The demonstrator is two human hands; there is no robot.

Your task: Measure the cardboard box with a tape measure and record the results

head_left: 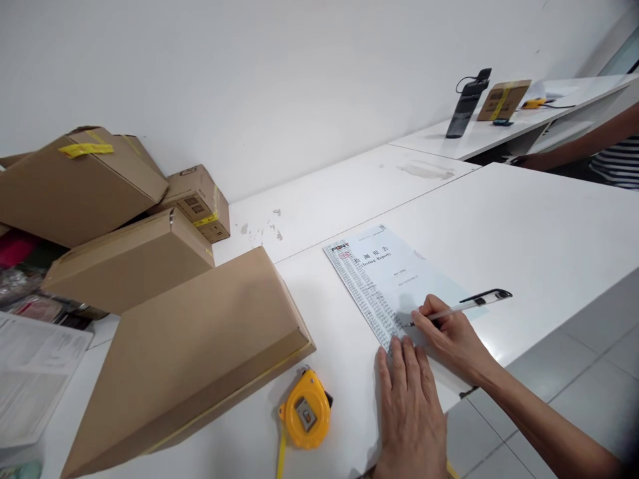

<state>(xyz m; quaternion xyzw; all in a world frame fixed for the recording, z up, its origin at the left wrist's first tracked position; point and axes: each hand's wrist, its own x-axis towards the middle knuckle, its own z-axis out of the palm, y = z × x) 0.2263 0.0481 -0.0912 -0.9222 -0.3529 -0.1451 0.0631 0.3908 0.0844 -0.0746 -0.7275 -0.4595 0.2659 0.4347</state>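
Observation:
My right hand [446, 329] grips a pen [472, 303] with a clear barrel and black clip, its tip down on the lower part of a printed report booklet [394, 273]. The booklet's pale blue cover carries the words "Testing Report" and lies on the white table. Flat across the booklet's lower left corner and the tabletop rests my left hand [412, 399], fingers stretched out and holding nothing. To its left is a yellow tape measure [307, 411], with some of its yellow blade drawn out toward the bottom edge.
A large closed cardboard box [200, 352] lies left of the tape measure, with several more boxes [80, 186] stacked behind. Printed sheets [40, 372] are at far left. Farther right stand a dark water bottle [466, 106] and a small taped box [504, 100], near another person's arm [569, 153].

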